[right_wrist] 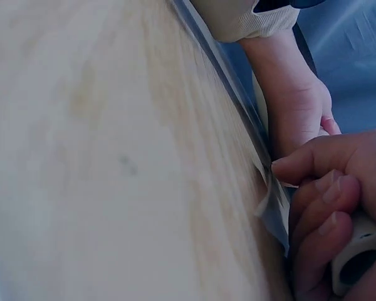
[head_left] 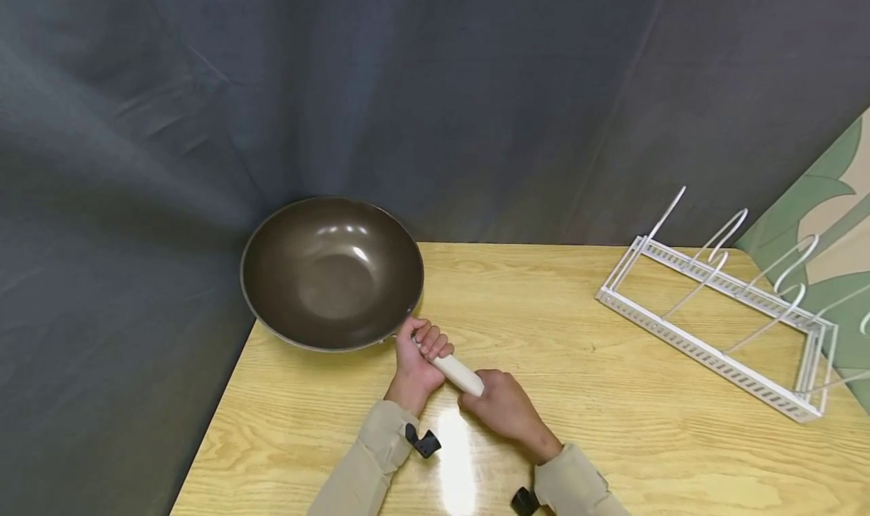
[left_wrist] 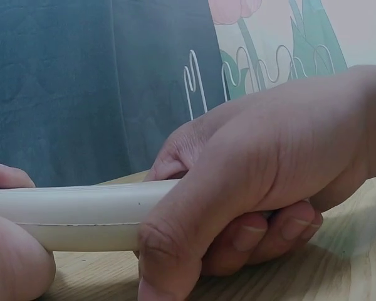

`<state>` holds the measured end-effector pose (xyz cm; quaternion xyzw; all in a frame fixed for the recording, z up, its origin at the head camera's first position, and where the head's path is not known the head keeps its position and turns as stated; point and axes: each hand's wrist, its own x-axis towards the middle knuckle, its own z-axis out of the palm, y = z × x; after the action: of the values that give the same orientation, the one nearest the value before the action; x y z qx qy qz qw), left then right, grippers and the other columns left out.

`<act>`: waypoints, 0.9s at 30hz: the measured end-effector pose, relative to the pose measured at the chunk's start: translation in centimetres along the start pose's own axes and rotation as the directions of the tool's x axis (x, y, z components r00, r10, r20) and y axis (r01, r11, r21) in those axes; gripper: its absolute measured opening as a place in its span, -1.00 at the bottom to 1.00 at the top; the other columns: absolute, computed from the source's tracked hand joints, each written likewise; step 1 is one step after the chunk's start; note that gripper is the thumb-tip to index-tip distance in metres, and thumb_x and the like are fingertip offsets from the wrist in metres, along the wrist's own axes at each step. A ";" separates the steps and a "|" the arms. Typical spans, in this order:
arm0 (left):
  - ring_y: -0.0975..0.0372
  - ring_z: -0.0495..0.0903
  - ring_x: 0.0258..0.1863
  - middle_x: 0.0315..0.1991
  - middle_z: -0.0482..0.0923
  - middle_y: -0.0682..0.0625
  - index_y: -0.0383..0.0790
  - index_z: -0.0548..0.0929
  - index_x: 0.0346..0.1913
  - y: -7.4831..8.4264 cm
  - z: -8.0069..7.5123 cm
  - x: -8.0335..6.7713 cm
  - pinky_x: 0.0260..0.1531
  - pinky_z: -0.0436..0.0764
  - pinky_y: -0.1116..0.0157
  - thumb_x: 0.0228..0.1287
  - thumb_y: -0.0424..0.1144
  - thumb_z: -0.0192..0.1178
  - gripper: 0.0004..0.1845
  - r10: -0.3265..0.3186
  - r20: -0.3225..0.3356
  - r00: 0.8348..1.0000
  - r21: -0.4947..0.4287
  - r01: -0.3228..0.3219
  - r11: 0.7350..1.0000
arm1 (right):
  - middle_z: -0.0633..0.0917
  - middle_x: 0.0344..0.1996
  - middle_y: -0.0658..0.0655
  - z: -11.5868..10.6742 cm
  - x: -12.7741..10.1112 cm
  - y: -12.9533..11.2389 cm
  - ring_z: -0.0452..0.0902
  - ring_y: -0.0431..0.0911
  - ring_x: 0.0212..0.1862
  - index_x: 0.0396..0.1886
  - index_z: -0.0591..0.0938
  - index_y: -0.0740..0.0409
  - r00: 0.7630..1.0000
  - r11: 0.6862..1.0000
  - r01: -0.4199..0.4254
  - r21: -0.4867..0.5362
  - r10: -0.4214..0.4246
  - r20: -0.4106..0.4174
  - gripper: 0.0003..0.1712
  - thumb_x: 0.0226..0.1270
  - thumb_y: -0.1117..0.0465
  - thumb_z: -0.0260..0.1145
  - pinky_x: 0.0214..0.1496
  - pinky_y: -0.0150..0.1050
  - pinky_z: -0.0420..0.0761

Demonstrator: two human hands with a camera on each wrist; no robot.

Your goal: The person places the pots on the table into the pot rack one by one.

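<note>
A deep brown wok (head_left: 333, 274) with a cream handle (head_left: 459, 375) is at the table's back left, its inside facing up. My left hand (head_left: 419, 359) grips the handle close to the pan, fingers wrapped over the top. At the handle's far end, my right hand (head_left: 504, 404) holds it with curled fingers. The left wrist view shows the cream handle (left_wrist: 81, 216) running between both hands, the right hand (left_wrist: 250, 163) closed round its end. In the right wrist view the handle's hollow end (right_wrist: 357, 254) shows beneath the right hand's fingers.
A white metal rack (head_left: 714, 323) with upright wire dividers stands on the right of the wooden table (head_left: 537, 304). A dark grey curtain (head_left: 435, 108) hangs behind and on the left. A leaf-patterned cloth (head_left: 832, 199) is at the far right.
</note>
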<state>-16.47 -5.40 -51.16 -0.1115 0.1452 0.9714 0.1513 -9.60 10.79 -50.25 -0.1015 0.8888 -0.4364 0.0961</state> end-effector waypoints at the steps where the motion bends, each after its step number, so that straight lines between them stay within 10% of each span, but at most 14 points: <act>1: 0.36 0.17 -0.89 -0.88 0.18 0.17 0.03 0.15 -0.73 0.0 0.1 0.0 -0.76 0.25 0.44 0.40 -0.25 -0.23 -0.55 -0.001 0.004 1.000 0.004 0.001 1.000 | 0.46 -0.69 -0.10 0.0 0.0 0.0 0.29 -0.24 -0.64 -0.55 0.57 0.04 1.000 1.000 -0.005 0.012 0.005 0.000 -0.83 0.10 0.22 0.42 -0.62 -0.33 0.28; 27: 0.40 0.15 -0.89 -0.88 0.17 0.21 0.03 0.11 -0.73 -0.2 2.6 -1.8 -0.75 0.15 0.47 0.36 -0.29 -0.29 -0.57 -0.034 0.154 0.987 0.157 0.009 0.988 | 0.43 -0.71 -0.11 0.5 -2.6 -1.1 0.26 -0.28 -0.66 -0.51 0.62 0.10 0.996 0.979 -0.051 0.199 0.064 -0.058 -0.84 0.14 0.24 0.47 -0.62 -0.39 0.25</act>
<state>-15.14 -4.86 -48.36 -0.0243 0.2073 0.9611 0.1810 -6.87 10.44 -49.51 -0.0517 0.8463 -0.5225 0.0900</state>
